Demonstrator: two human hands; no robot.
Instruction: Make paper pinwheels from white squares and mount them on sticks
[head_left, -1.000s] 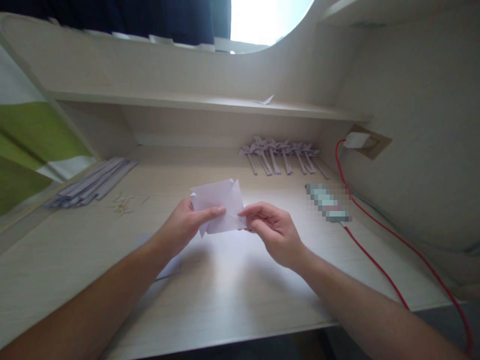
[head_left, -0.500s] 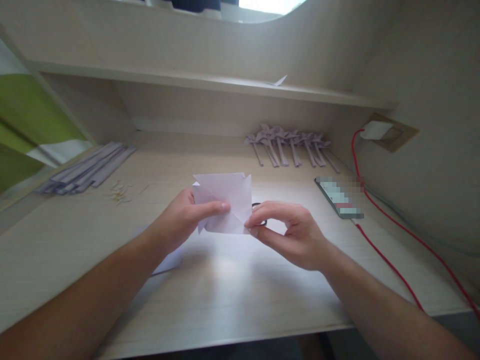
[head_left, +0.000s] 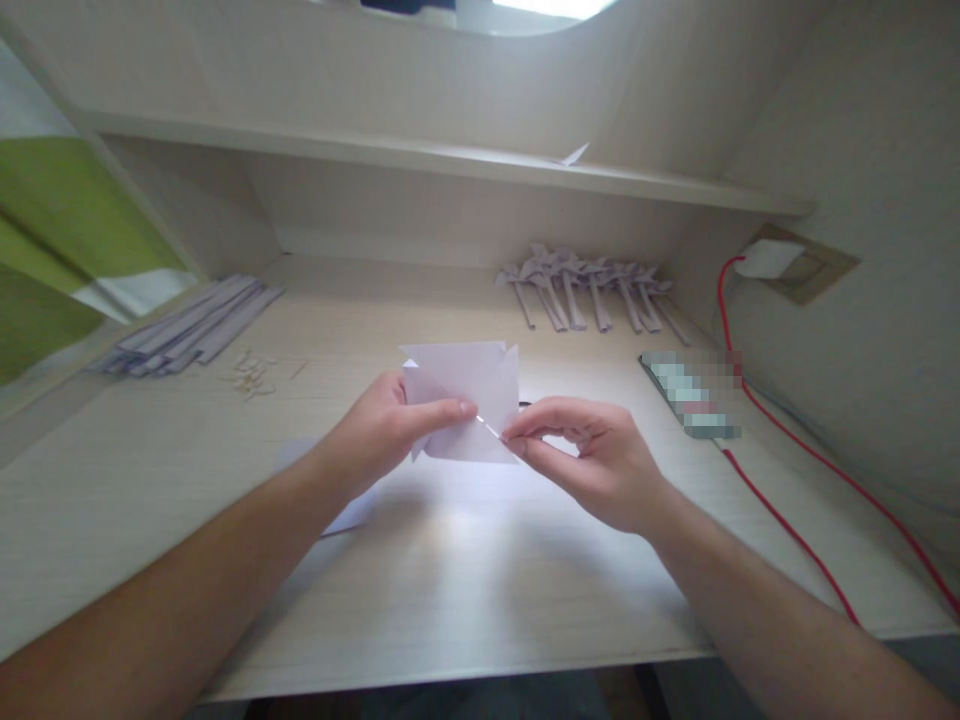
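Observation:
A white square sheet of paper (head_left: 476,375), slit along its diagonals from the corners, is held up above the desk. My left hand (head_left: 390,425) grips its left side, thumb on the front and fingers hidden behind. With thumb and forefinger, my right hand (head_left: 581,450) pinches the paper at its lower right, beside a slit that shows a thin bright gap. Behind the right fingers a dark loop, mostly hidden, peeks out. More white paper (head_left: 352,515) lies on the desk under my left forearm.
Finished paper pinwheels (head_left: 577,290) lie in a row at the back right. Flattened paper strips (head_left: 202,325) are stacked at the left, near small pale bits (head_left: 253,375). A phone (head_left: 686,395) with a red cable (head_left: 795,535) rests at the right. A paper scrap (head_left: 576,155) sits on the shelf.
The view has shifted slightly, so most things appear a little further right. The slit near my right fingertips now shows a bright gap. Both hands keep their hold on the paper.

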